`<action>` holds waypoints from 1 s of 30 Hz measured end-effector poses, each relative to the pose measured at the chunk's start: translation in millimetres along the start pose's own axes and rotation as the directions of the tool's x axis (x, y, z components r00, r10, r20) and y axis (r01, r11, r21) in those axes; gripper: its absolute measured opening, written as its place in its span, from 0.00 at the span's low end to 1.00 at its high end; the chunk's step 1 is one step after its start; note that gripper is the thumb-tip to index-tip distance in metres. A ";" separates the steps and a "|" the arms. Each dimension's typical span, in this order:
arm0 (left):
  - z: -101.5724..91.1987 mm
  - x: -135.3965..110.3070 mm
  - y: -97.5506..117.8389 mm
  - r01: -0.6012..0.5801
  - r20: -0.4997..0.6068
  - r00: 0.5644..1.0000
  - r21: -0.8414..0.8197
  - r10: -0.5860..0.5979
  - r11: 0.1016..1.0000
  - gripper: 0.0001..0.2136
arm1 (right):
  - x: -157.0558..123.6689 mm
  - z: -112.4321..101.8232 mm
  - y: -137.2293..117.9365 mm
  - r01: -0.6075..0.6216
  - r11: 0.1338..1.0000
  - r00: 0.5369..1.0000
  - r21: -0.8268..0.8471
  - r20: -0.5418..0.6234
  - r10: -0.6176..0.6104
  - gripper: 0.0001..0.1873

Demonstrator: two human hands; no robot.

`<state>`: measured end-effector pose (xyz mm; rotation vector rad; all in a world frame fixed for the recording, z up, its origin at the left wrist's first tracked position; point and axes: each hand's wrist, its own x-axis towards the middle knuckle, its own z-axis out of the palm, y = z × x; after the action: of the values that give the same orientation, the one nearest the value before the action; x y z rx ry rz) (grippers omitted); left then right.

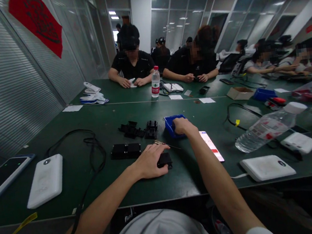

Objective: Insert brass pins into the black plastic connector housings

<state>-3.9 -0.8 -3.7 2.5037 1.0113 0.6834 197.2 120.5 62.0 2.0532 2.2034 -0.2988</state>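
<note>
On the green table, my left hand (152, 161) has its thumb and fingers around a small black box-shaped part (164, 160). A thin metal tool with a pointed end (173, 146) lies just beyond those fingers. My right hand (184, 125) reaches into a small blue tray (172, 132), fingers curled together and pointing down; the tips are hidden, so what they pinch does not show. Left of the tray are a black ribbed part (151, 129) and a loose pile of black parts (131, 130). A black double case (126, 150) lies nearer, beside my left hand.
A lit phone (212, 146) lies by my right forearm. White power banks (44, 180) and cables flank the work area. A large water bottle (271, 127) lies tilted at right; a small bottle (155, 82) stands ahead. Two people (130, 61) sit across the table.
</note>
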 end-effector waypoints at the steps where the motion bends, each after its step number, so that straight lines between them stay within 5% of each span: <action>1: 0.0 -0.2 -0.1 0.000 0.000 1.000 0.001 0.000 1.000 0.28 | 0.1 -0.2 2.1 0.009 1.000 1.000 0.011 -0.009 -0.009 0.28; 17: -1.7 0.3 1.7 0.024 0.039 0.999 -0.005 -0.024 1.000 0.30 | -9.3 -9.8 39.3 0.156 0.905 0.952 0.396 -0.305 -0.030 0.28; 23: -2.9 -0.2 3.1 0.025 0.041 0.999 0.000 -0.025 1.000 0.29 | -12.4 -13.3 41.6 0.364 0.521 0.928 0.772 -0.249 -0.279 0.27; 30: -2.8 -0.4 1.7 0.014 0.018 1.000 0.006 -0.014 1.000 0.27 | -23.0 -14.6 33.4 0.347 0.241 0.845 0.906 -0.190 -0.501 0.27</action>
<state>-4.7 -1.8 -0.8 2.5007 1.0244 0.6534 233.0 103.4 79.0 1.4242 2.7465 -2.1432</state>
